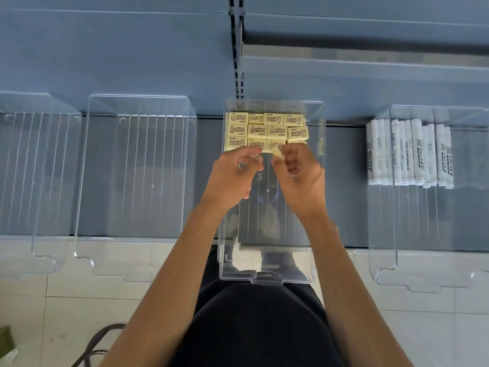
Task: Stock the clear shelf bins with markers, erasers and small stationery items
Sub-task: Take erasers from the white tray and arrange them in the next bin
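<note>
**Eraser bin, third row going in**

Right hand (297,172) has a pinch grip on one eraser (278,152), closed on it at the fingertips. Left hand (232,173) is curled loosely beside it; can't tell if it holds anything. That eraser sits at the front edge of the eraser rows (266,129) in the middle bin (316,181). Next move, I'd guess: press it flat into the open slot. Markers (408,153) fill the right-hand bin.

head view, steeply down, near

Grey-blue back panel (119,49) with a slotted upright (236,49); dark shelf (206,181); pale tiled floor (79,300) below, evenly lit.
</note>
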